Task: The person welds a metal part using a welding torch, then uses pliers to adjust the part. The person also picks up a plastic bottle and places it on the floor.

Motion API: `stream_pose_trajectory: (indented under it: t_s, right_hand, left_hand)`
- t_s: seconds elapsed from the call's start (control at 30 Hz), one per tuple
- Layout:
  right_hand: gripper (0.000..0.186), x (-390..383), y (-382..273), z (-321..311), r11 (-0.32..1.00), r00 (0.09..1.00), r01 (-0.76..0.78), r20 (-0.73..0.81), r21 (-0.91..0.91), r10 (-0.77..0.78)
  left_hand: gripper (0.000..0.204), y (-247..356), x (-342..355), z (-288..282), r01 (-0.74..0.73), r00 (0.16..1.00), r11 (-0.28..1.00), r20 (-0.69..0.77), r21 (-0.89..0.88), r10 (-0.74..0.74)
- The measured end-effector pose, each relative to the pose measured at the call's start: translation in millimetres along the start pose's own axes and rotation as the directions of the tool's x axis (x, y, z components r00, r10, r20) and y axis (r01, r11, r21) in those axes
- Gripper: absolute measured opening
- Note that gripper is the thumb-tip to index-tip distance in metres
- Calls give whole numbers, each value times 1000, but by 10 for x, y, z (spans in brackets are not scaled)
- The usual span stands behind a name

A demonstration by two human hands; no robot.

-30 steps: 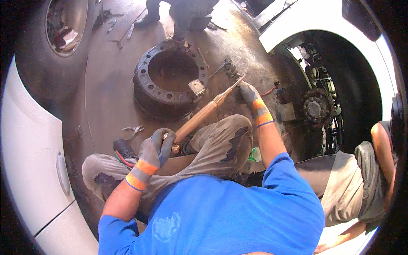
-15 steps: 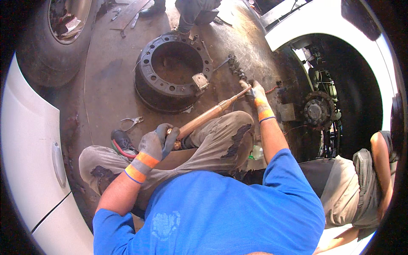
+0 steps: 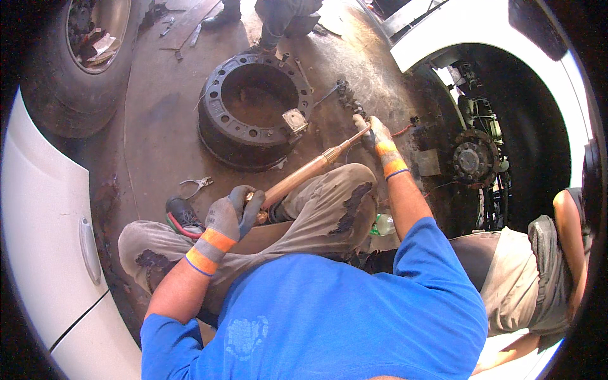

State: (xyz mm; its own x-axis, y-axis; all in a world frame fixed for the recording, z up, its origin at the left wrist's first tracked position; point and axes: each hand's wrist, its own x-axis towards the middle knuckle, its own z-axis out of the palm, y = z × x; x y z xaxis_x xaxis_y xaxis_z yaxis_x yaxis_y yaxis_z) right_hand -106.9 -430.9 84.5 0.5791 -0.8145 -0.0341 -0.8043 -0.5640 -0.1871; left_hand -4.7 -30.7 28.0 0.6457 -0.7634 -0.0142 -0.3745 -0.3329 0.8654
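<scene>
A copper-coloured gas torch [image 3: 296, 180] lies slantwise across in front of me, over my bent leg. My left hand [image 3: 238, 209], in a grey glove with an orange cuff, is closed around its rear end by the brass valve knobs. My right hand [image 3: 375, 132], gloved alike, grips the thin front end, its fingers hiding the tip. Just past those fingers, a dark lumpy metal part [image 3: 350, 98] rests on the floor; whether they touch it I cannot tell. A red hose [image 3: 183, 230] and a green one run beside my shoe, below the torch's rear end.
A large brake drum [image 3: 218, 136] stands ahead, a pale square piece [image 3: 294, 120] on its rim. Pliers [image 3: 197, 183] lie nearer. At right is a wheel hub [image 3: 470, 158] under a white fender [image 3: 468, 31]; a co-worker [image 3: 506, 285] lies below it. Another person's legs [image 3: 278, 19] stand ahead.
The view has shifted slightly. Both hands keep their holds on the torch, which stays in nearly the same place.
</scene>
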Motion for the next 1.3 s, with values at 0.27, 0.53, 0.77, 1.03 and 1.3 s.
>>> stream_pose_trajectory:
  t_s: [0.27, 0.53, 0.77, 1.03, 1.3]
  right_hand:
    - [55, 160, -56, -94, 994, 982, -92, 169, 57, 81]
    - [50, 48, 270, 601, 797, 945, 295, -37, 527, -325]
    - [43, -1224, -1314, 103, 450, 759, -302, 498, 840, -419]
    - [40, -1373, -1785, 680, 124, 749, -443, 442, 888, -493]
    - [30, -1307, -1865, 953, 91, 831, -398, 401, 913, -385]
  left_hand:
    - [38, -3, 12, -12, 29, 1000, 999, 4, -24, -29]
    - [37, -65, 97, 23, 272, 962, 847, 115, -457, -247]
    - [30, 140, 220, -325, 485, 856, 531, 252, -695, -452]
    - [25, -68, 169, -320, 546, 805, 456, 289, -703, -518]
    - [25, -446, 189, -196, 269, 963, 893, 84, -360, -256]
